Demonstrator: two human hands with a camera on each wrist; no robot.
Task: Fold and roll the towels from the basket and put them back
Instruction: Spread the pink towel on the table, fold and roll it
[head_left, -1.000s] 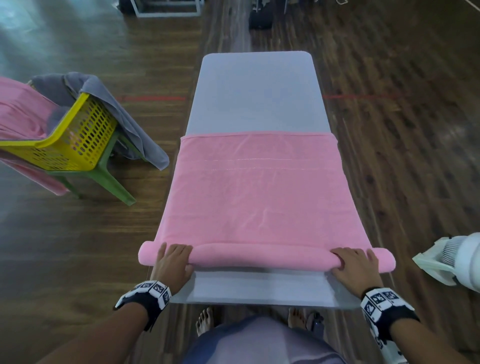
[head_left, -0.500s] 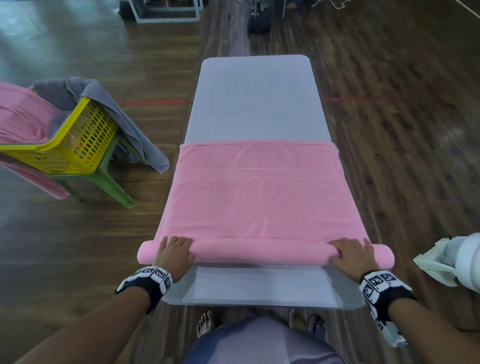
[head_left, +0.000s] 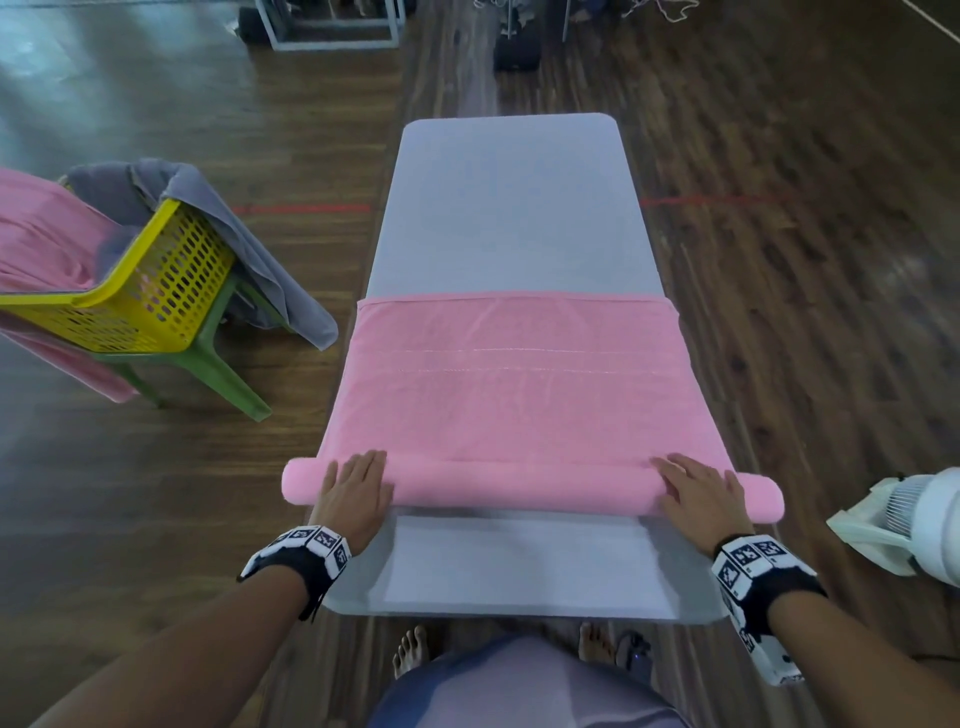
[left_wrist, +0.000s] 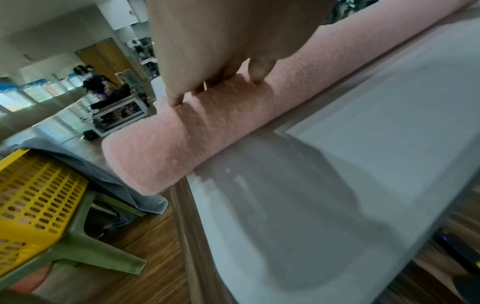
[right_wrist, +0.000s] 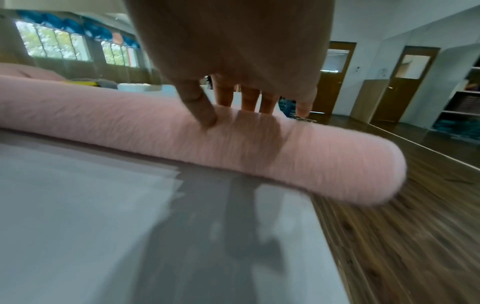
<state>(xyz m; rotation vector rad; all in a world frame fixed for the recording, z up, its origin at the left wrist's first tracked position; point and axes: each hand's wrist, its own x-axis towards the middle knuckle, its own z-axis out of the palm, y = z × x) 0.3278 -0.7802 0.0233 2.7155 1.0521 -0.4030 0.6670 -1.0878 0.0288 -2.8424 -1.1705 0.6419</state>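
A pink towel (head_left: 519, 384) lies across the grey table (head_left: 509, 208), its near end wound into a long roll (head_left: 519, 486) whose ends overhang both table sides. My left hand (head_left: 358, 480) presses flat on the roll near its left end, fingers straight; the roll (left_wrist: 182, 139) and the fingers (left_wrist: 176, 98) show in the left wrist view. My right hand (head_left: 696, 488) presses flat on the roll near its right end; in the right wrist view the fingers (right_wrist: 205, 111) rest on top of the roll (right_wrist: 311, 156). The yellow basket (head_left: 150, 291) stands at the left.
The basket sits on a green plastic stool (head_left: 208, 364) on the wooden floor, with a grey towel (head_left: 249, 244) and a pink towel (head_left: 41, 234) draped over it. A white fan (head_left: 914, 525) stands close to the table's right near corner. Bare table (head_left: 519, 561) shows in front of the roll.
Both hands have pushed the roll away from me along the table. The roll has grown thicker and the flat stretch of towel has become shorter.
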